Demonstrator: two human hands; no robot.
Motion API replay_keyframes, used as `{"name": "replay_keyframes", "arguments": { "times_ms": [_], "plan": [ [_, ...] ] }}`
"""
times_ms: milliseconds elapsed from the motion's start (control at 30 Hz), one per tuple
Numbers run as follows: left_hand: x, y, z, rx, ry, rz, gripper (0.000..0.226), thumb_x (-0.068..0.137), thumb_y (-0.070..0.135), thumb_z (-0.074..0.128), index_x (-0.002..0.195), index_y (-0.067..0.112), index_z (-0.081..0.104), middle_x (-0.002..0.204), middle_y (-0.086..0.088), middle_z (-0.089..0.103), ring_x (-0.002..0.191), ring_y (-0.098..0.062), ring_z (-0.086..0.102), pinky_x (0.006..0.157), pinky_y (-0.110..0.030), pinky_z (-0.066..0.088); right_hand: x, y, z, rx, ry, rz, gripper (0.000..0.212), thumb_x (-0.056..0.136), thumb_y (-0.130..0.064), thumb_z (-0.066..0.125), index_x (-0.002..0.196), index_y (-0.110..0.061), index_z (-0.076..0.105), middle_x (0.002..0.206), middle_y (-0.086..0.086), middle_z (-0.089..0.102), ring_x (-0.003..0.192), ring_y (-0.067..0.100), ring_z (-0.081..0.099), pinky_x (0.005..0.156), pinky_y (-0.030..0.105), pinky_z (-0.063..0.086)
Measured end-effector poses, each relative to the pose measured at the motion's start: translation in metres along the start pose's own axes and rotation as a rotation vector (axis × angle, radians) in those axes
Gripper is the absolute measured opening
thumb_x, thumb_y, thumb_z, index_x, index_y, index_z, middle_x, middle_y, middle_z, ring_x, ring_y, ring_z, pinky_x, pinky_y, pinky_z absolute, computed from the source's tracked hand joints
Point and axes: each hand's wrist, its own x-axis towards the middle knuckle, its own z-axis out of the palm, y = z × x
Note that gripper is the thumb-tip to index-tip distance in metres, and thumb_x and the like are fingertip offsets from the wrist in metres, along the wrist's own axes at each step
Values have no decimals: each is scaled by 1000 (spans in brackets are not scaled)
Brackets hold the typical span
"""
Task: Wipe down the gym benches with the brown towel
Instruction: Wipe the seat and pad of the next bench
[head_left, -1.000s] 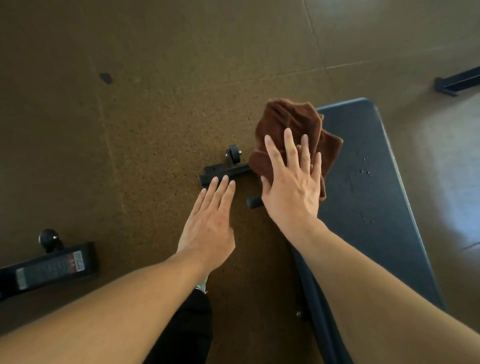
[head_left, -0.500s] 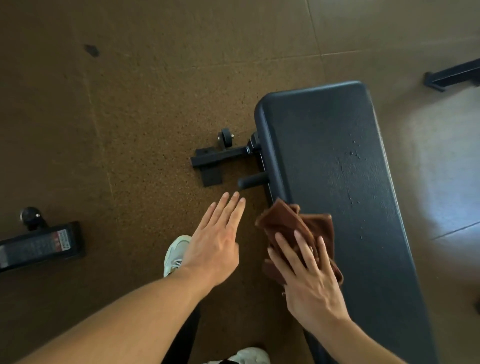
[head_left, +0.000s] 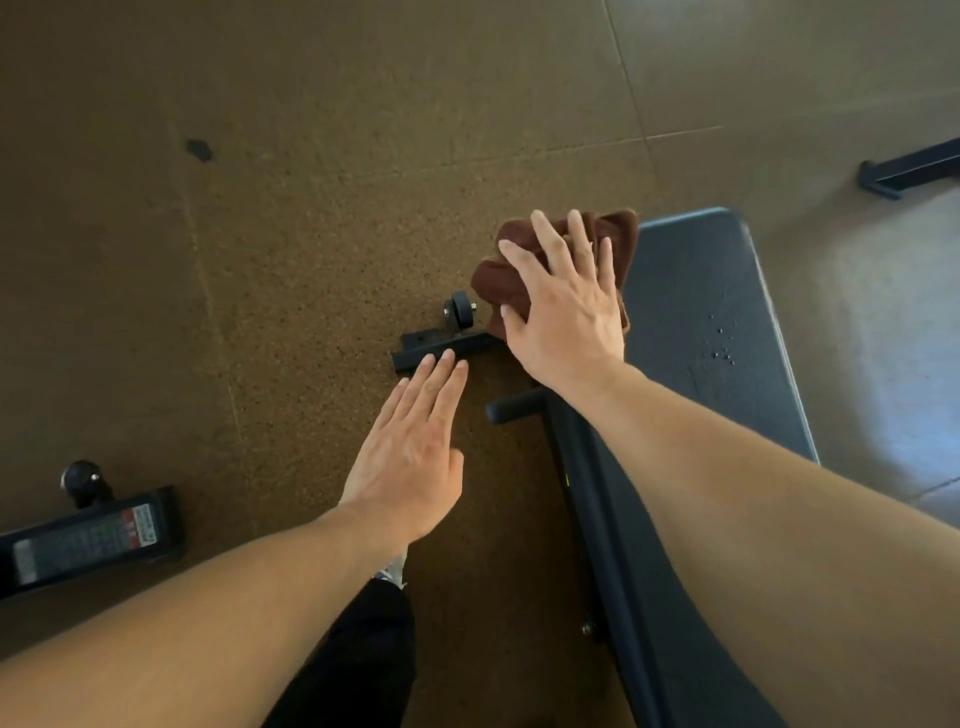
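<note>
One brown towel (head_left: 524, 280) is in view. One padded bench top, the worktop (head_left: 696, 322), shows in full, dark and single-piece. Two hands appear: one right hand (head_left: 563, 312) and one left hand (head_left: 410, 457). Two bare forearms run in from the lower edge. Two small black wheels show, one (head_left: 461, 307) on the foot bar (head_left: 441, 347) by the worktop and one (head_left: 83, 480) on a second foot bar (head_left: 88, 540) at the left edge. A third black bar end (head_left: 904, 169) lies at the upper right. One printed label (head_left: 83, 543) sits on the left bar. One dark spot (head_left: 200, 149) marks the floor (head_left: 311, 156).
</note>
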Motion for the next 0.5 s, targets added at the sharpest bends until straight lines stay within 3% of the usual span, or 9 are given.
{"name": "replay_keyframes", "arguments": {
  "times_ms": [200, 367, 500],
  "plan": [
    [-5, 15, 11, 60, -40, 0, 85, 102, 22, 49, 159, 26, -14, 168, 5, -19, 153, -10, -19, 128, -33, -4, -50, -1, 5, 30, 12, 5, 65, 96, -35, 64, 156, -33, 39, 174, 2, 5, 160, 33, -1, 128, 58, 8],
    [-40, 34, 44, 139, -125, 10, 91, 98, 23, 56, 160, 25, -11, 170, 2, -12, 153, -11, -16, 124, -33, -8, -131, 7, 11, 108, 8, -8, 56, 94, -32, 68, 147, -32, 52, 174, 0, 10, 160, 31, 2, 128, 58, 11],
    [-81, 67, 75, 174, -182, 32, 91, 97, 24, 58, 160, 27, -7, 170, 2, -7, 150, -8, -16, 120, -31, -10, -210, 17, 21, 154, -21, 1, 53, 96, -33, 66, 147, -34, 52, 174, -1, 9, 161, 28, -2, 128, 58, 10]
  ]
}}
